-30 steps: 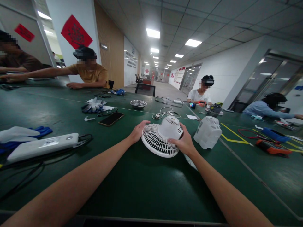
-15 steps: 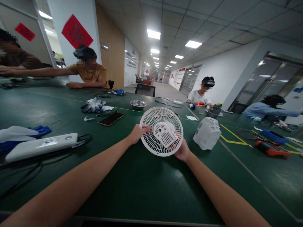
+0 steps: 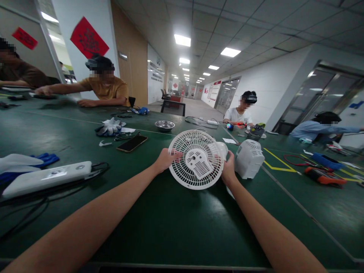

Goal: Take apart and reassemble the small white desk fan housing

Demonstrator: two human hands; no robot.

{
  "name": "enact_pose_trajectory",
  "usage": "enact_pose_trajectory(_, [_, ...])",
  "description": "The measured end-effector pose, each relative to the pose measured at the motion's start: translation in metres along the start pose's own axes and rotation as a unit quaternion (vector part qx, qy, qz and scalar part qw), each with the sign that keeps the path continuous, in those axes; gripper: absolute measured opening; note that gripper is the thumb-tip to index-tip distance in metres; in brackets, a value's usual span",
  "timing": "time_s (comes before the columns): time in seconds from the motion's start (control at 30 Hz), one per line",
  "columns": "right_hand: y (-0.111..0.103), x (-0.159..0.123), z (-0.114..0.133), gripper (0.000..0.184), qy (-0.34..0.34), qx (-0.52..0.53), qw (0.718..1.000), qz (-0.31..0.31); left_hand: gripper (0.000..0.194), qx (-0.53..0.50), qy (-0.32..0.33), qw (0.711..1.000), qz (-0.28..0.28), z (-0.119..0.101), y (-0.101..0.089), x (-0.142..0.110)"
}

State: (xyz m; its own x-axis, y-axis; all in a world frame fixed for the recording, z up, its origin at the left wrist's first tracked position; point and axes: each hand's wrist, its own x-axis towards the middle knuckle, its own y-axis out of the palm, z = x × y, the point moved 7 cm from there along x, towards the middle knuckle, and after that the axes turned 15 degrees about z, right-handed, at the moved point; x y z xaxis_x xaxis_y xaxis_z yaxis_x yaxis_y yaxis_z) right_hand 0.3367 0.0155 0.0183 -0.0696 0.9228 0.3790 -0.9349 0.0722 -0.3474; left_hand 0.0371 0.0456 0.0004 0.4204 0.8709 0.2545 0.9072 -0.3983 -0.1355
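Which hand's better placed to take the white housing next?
Likely the right hand: it's beside the white housing, whereas the left hand grips the opposite edge of the fan grille. Both are occupied, though.

1. Looks like a workshop in an office.
2. Has a broad dark-green worktop [image 3: 182, 231] with blue-and-white fabric gloves [image 3: 109, 129] and an orange-and-black boxy device [image 3: 324, 177].
3. Has rectangular white ceiling lights [image 3: 182, 40] and a black-backed chair [image 3: 173, 109].

A round white plastic fan grille [image 3: 199, 163], ringed with radial slots around a slotted, holed hub plate, stands tilted back to the right of the smartphone [image 3: 132, 143]. A rounded white piece [image 3: 222, 149] shows behind its rim, on the side away from the phone.
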Motion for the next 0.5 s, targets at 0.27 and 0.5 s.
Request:
enact_pose_trajectory(0.27, [-0.033,0.001,0.003,0.077,0.045,-0.324,0.944,-0.048,0.021,-0.032,-0.059,0.997,-0.027,0.016,-0.001,0.001])
enact_pose_trajectory(0.5, [-0.023,0.002,-0.003,0.057,0.046,-0.374,0.926,-0.023,0.023,-0.034,-0.074,0.997,-0.013,0.016,-0.008,0.003])
